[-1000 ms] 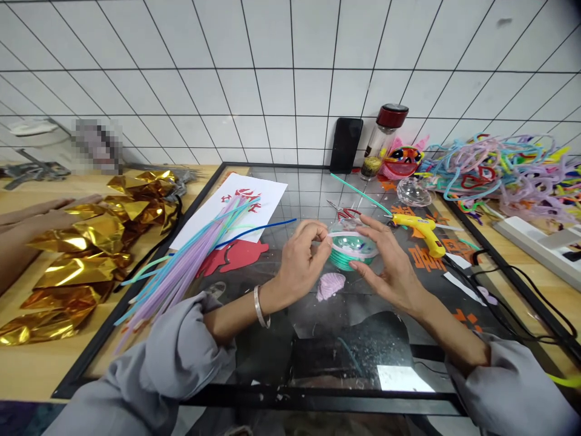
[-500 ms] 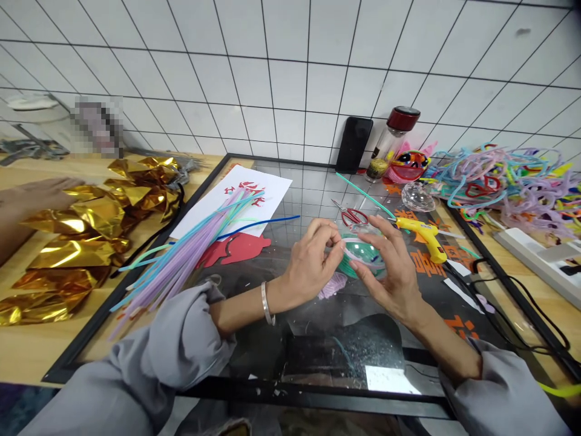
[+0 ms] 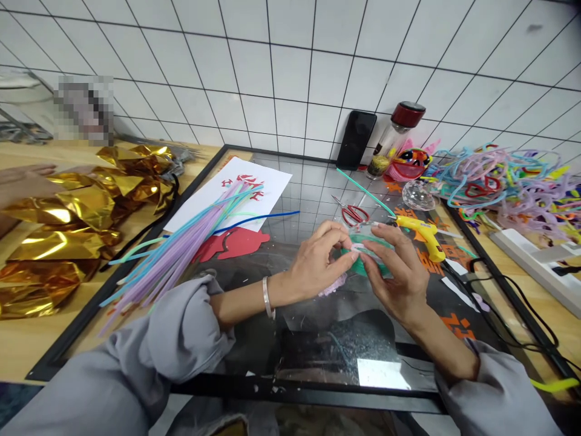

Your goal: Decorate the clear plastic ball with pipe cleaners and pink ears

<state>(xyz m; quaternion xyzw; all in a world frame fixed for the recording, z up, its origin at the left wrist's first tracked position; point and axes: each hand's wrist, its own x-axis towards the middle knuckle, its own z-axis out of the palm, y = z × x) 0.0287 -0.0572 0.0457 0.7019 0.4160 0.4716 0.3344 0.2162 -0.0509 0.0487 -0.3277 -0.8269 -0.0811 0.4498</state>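
Note:
A clear-domed ball, green around its lower part (image 3: pixel 359 267), sits between my two hands over the dark glass tabletop. Along its upper side runs a pale pipe cleaner (image 3: pixel 358 247). With thumb and forefinger, my left hand (image 3: pixel 318 260) pinches this pipe cleaner at the ball's left side. The thumb and forefinger of my right hand (image 3: pixel 402 272) close on the same strip from the right, its other fingers resting over the ball. Under my left hand lies a small lilac coil (image 3: pixel 334 286), partly hidden. Red-handled scissors (image 3: pixel 354 215) lie just behind the ball.
A yellow glue gun (image 3: pixel 422 233) lies to the right, beside a green pipe cleaner (image 3: pixel 365 191). Left are a pipe cleaner bundle (image 3: pixel 181 254), red cutouts (image 3: pixel 238 243) and white paper (image 3: pixel 195 203). Another person's hand (image 3: pixel 22 188) is near gold foil (image 3: pixel 82 209). A phone (image 3: pixel 356 139) leans on the wall.
My right thumb and forefinger have closed in on the pale pipe cleaner, meeting my left fingertips. My left hand has shifted slightly right. The view has tilted a little.

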